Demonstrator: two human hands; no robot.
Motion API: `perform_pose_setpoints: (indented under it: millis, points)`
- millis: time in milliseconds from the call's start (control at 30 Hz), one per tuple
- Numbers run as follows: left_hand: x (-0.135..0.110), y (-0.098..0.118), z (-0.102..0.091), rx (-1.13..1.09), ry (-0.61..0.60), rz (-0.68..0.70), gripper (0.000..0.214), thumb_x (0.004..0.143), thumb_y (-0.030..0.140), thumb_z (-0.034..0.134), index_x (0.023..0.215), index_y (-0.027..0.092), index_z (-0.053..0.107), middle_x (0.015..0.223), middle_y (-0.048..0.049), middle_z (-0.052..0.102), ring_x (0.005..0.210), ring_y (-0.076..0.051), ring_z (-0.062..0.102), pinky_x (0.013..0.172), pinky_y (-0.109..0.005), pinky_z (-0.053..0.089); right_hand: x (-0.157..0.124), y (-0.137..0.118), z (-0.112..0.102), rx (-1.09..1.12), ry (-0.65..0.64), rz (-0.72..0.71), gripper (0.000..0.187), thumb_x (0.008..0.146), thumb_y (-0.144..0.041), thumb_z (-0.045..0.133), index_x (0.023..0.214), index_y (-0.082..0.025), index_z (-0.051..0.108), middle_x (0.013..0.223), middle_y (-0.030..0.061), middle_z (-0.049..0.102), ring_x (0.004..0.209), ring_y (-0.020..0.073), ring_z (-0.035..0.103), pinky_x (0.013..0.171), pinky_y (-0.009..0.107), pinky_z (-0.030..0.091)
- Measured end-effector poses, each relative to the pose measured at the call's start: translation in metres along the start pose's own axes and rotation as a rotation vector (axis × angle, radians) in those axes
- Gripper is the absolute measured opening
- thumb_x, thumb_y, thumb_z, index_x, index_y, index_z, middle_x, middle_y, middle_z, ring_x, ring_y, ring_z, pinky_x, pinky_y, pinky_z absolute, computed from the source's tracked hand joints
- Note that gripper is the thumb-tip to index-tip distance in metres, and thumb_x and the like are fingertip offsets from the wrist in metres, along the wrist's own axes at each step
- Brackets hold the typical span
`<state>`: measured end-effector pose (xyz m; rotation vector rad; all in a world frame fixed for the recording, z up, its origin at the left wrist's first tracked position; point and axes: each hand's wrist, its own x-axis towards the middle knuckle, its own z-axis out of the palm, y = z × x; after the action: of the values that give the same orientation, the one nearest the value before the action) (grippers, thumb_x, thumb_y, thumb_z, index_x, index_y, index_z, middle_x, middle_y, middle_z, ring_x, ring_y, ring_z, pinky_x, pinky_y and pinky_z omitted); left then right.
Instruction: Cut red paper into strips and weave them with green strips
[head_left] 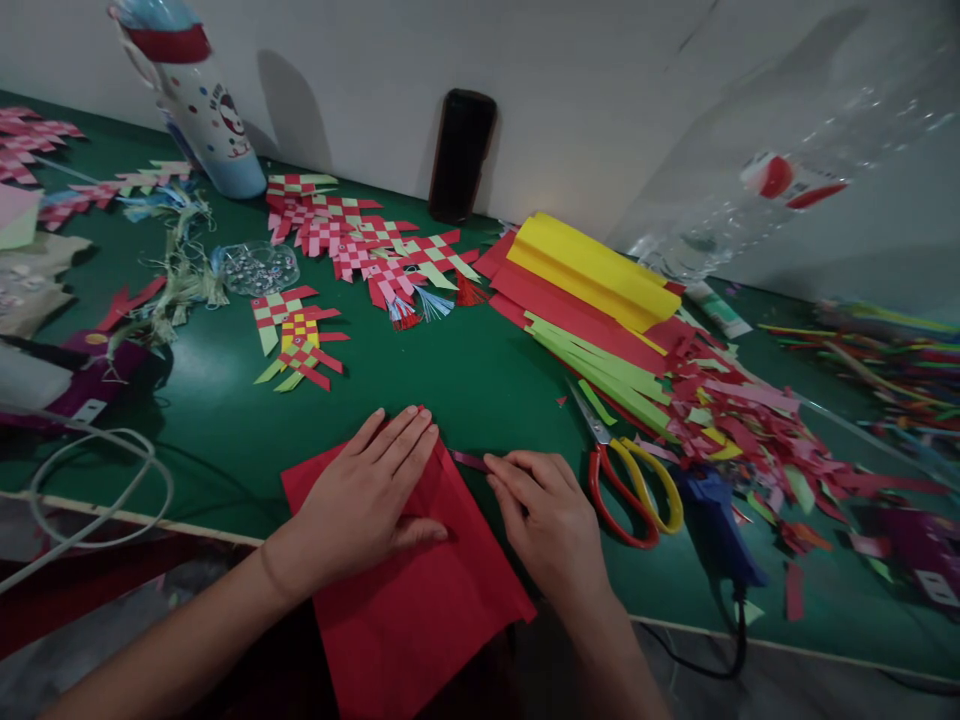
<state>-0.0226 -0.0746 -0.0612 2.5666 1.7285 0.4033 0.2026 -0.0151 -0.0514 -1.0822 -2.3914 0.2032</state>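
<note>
My left hand point(375, 490) lies flat with its fingers stretched out on a red sheet of paper point(420, 640). The sheet looks folded and hangs over the table's front edge. Beside its right edge, my right hand point(547, 510) is closed in a pinch on a thin purple strip point(469, 460). The strip's tip reaches to the sheet's edge; its kind is not clear. Right of that hand lie scissors point(626, 480) with red and yellow handles, blades partly spread.
Woven paper fish point(352, 240) lie at the back, near a bottle point(202, 100) and a phone point(463, 155) leaning on the wall. Yellow paper point(592, 270), green strips point(600, 375) and red scraps point(757, 420) lie right. A blue glue gun point(720, 520) sits by the front edge.
</note>
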Motion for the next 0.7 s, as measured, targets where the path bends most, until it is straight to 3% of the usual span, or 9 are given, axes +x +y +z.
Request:
perform_pose_setpoints:
  millis: [700]
  points:
    - [-0.0003, -0.0013, 0.0025, -0.003, -0.001, 0.000, 0.091, 0.088, 0.074, 0.035, 0.149, 0.006, 0.033, 0.154, -0.0184, 0.035, 0.145, -0.030, 0.029, 0.121, -0.047, 0.017, 0.0099, -0.0031, 0.0044, -0.008, 0.007, 0.006, 0.023, 0.093, -0.016, 0.054, 0.109, -0.019, 0.071, 0.093, 0.0089, 0.067, 0.087, 0.0205, 0.059, 0.077, 0.036, 0.052]
